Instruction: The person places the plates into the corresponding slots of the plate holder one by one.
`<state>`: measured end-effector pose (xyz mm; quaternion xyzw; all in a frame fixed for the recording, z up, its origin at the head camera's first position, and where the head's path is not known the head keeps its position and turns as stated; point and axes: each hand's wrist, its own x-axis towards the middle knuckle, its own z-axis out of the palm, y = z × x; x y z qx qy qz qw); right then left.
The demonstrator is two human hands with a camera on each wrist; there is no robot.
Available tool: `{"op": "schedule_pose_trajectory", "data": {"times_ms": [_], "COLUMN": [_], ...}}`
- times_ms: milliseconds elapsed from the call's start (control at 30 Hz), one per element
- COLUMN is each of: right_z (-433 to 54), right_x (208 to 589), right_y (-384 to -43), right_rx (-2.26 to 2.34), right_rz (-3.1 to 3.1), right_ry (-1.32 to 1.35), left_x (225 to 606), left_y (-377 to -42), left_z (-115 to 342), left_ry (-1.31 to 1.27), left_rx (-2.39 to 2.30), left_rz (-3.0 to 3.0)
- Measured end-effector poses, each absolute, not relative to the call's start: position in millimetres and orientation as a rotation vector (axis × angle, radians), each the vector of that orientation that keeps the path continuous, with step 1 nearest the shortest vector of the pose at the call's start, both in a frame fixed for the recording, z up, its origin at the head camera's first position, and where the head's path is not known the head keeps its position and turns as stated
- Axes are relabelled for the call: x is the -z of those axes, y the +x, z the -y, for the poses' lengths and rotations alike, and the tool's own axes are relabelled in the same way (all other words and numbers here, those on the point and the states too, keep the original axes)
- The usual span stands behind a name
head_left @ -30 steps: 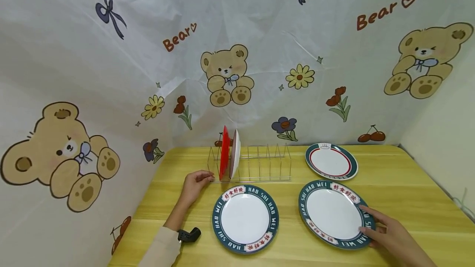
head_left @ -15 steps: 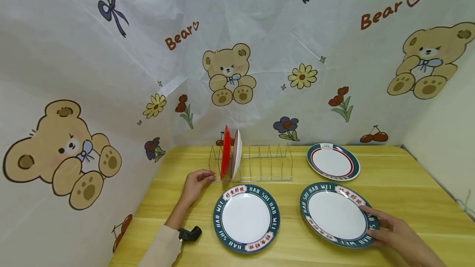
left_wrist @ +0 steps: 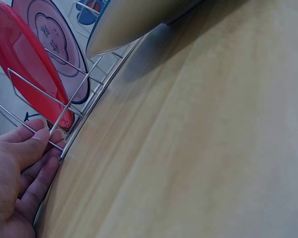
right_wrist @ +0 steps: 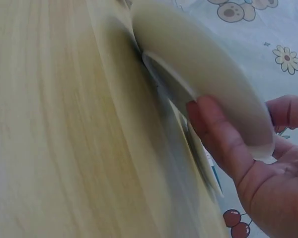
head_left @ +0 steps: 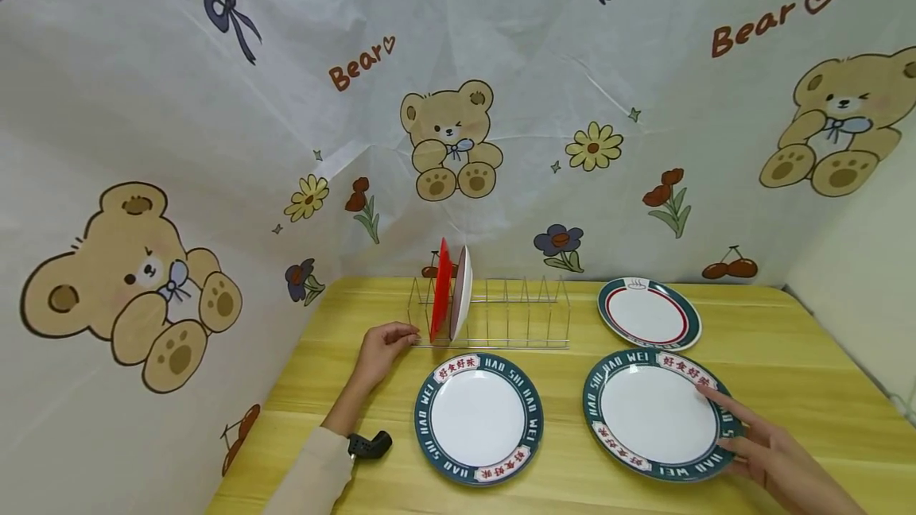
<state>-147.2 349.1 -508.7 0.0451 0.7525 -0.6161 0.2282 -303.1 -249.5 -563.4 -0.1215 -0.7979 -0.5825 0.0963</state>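
Holds the left arm (head_left: 345, 413) out, pinching with the left hand (head_left: 381, 348) between thumb (left_wrist: 36, 147) and bent fingers (left_wrist: 41, 184). Grips with the right hand (head_left: 769, 447), with digits (right_wrist: 221, 131) parted on opposite sides.

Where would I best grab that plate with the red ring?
Probably by the right part of its rim, coming in low from the right, thumb above and fingers below. The red-ringed plate lies face up, with the held plate crowding its near edge and the cloth behind, while its right edge is unobstructed.
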Motion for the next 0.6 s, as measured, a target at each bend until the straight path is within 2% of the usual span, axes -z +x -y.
{"op": "schedule_pose_trajectory", "data": {"times_ms": [600], "right_z": [-332.7], "right_x": [480.9], "right_y": [-136.0], "right_rx": [1.628], "right_rz": [-2.315], "right_ry": [0.197], "left_x": [562.3], "left_y": [-302.3], "left_z": [248.9], "left_ry": [-0.312], "left_rx": [1.723], "left_rz": [2.394]}}
